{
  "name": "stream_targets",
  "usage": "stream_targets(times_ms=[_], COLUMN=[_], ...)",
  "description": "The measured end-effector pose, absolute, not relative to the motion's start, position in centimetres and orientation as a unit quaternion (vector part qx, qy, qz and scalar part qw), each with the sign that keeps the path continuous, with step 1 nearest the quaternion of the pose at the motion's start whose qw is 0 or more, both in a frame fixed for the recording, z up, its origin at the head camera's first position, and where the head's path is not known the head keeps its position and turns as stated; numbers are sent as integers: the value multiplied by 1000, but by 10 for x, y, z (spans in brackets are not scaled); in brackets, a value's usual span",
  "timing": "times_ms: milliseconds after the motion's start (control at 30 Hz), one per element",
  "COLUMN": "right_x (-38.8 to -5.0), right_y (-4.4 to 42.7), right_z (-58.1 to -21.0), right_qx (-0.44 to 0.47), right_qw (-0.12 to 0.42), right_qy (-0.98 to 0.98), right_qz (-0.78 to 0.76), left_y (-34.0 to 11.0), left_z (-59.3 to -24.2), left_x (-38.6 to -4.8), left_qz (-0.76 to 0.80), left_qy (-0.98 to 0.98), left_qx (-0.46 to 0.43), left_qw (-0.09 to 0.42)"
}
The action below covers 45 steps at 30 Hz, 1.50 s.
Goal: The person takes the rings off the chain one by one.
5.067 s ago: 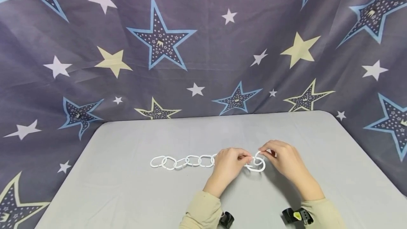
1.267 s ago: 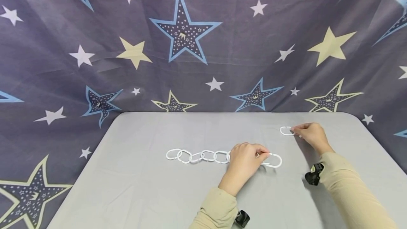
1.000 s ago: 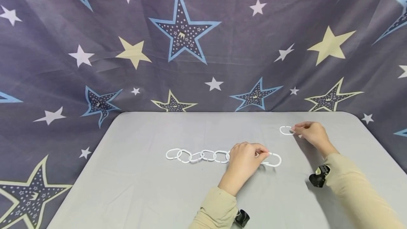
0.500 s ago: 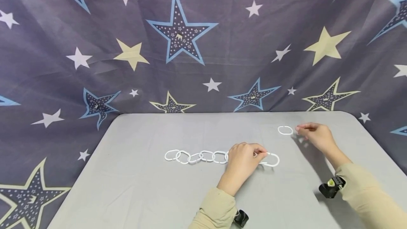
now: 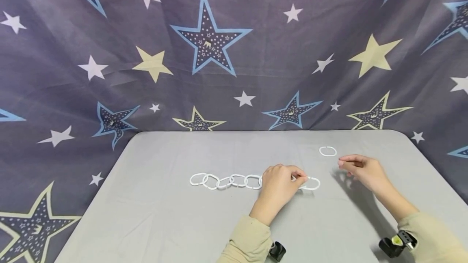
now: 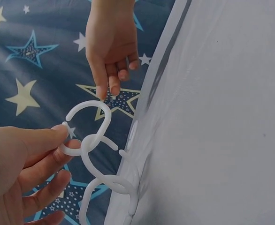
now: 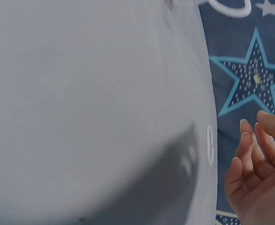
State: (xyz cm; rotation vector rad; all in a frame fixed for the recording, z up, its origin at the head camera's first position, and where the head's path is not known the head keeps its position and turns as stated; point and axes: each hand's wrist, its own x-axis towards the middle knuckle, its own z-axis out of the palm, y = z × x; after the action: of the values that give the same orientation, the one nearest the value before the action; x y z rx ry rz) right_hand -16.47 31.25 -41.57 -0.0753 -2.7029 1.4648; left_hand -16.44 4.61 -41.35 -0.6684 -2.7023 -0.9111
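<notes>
A chain of white plastic links [image 5: 237,180] runs sideways over the table. My left hand [image 5: 278,184] pinches its right-end link [image 5: 313,183] between thumb and fingers. In the left wrist view that end link [image 6: 107,115] has a gap by the thumb of my left hand [image 6: 29,168] and hooks through another link. One loose white link [image 5: 328,151] lies by itself toward the back right; the right wrist view shows this link [image 7: 210,145] flat near the table edge. My right hand [image 5: 365,171] hovers close to the loose link, fingers loosely bent, holding nothing.
The grey-covered table [image 5: 153,214] has its back edge against a dark curtain [image 5: 237,64] printed with stars. Dark wrist devices sit at both cuffs; the right one [image 5: 396,243] is above the table's right part.
Over the last second my right hand has let go of the loose link and drawn back toward the front right. Earlier it was at the chain's end. The left hand keeps its pinch.
</notes>
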Motion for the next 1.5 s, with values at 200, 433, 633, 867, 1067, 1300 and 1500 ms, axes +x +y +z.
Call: stream_targets(times_ms=[200, 433, 633, 867, 1067, 1300, 1500], right_x=[-150, -138, -132, -126, -121, -119, -118], right_y=[300, 288, 272, 253, 240, 224, 207], right_z=[-410, -408, -411, -413, -418, -425, -432], right_qx=[-27, -31, -35, -47, -46, -39, -29], right_qw=[16, -6, -35, -51, -58, -50, -60], right_qy=[-870, -857, -847, -840, -828, -825, -816], right_qz=[493, 515, 529, 539, 556, 561, 575], left_y=[45, 45, 45, 45, 43, 42, 41], left_z=[-413, -411, -412, -412, -411, -411, -410], left_x=[-164, -165, -167, -169, -169, -169, -170], left_qz=[-306, -312, -313, -318, -330, -335, -341], left_qy=[-920, -918, -918, -916, -912, -911, -913], left_qx=[-221, -213, -206, -192, -181, -160, -141], left_qw=[108, 118, 130, 151, 161, 179, 174])
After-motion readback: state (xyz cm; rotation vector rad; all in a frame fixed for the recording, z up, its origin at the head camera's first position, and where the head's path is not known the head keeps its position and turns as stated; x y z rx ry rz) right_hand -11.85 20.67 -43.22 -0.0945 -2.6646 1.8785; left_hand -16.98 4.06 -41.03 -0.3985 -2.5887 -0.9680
